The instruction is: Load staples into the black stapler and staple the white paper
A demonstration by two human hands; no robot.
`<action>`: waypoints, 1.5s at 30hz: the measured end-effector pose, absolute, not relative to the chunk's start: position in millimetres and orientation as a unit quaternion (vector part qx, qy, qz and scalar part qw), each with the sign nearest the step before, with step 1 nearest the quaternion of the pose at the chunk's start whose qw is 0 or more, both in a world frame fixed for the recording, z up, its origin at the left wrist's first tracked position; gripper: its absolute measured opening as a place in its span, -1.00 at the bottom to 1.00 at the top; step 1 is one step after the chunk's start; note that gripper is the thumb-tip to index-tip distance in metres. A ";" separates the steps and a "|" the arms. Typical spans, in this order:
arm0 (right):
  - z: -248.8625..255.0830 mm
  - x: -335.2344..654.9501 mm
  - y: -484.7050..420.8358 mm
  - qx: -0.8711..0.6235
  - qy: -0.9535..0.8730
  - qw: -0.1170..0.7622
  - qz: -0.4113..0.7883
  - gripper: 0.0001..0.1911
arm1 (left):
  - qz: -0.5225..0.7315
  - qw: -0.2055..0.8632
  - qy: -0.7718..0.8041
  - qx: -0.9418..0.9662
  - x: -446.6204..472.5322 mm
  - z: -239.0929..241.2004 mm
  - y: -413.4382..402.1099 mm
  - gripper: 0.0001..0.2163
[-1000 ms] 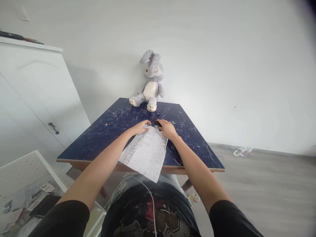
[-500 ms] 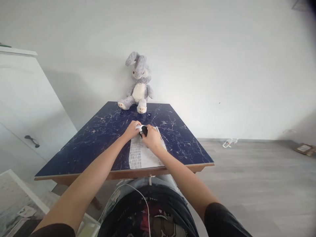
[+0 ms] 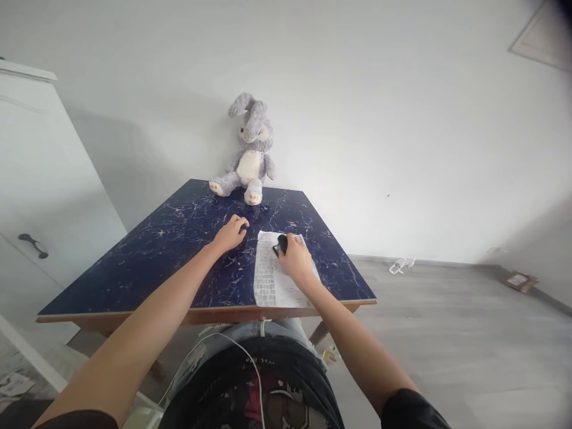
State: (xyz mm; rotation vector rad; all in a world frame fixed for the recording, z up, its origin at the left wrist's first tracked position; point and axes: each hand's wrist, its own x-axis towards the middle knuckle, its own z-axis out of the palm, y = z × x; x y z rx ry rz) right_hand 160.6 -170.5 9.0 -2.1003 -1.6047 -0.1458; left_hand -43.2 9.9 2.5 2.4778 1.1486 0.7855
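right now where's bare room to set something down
Widest: the blue table, from the left hand to the left edge. A narrower strip runs between the paper and the right edge. Crowded: the paper, with right hand and black object; the back, with the plush rabbit.

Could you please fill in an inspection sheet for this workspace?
Surface: dark blue marbled table.
Job's things: printed paper at the near edge; black object, possibly a stapler, over it.
Clutter: plush rabbit seated at the far edge; white item on the floor.
Hands: left hand beside the paper, loosely curled, holding nothing visible; right hand gripping the black object.
Cables: white cable across the person's shirt.
Surroundings: white cabinet at left; pale wall behind.
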 end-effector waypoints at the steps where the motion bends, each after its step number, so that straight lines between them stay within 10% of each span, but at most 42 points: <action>1: 9.0 169.3 -170.2 -0.781 -0.571 0.246 -0.054 -0.65 | 0.271 0.150 0.399 0.863 -43.3 2.6 9.5 -0.80; 11: 13.9 280.2 -141.7 -0.735 -0.603 0.308 0.027 -0.48 | 0.319 0.197 0.393 0.840 -44.9 3.9 12.8 -0.76; 26: -11.1 191.9 -25.3 -0.716 -0.685 0.106 0.084 -0.43 | 0.656 0.273 0.513 0.483 -84.1 13.7 54.8 -0.86; 45: 0.4 14.9 9.9 -0.573 -0.739 0.290 0.205 -0.46 | 0.725 0.091 0.488 0.478 -114.8 39.3 49.1 -0.79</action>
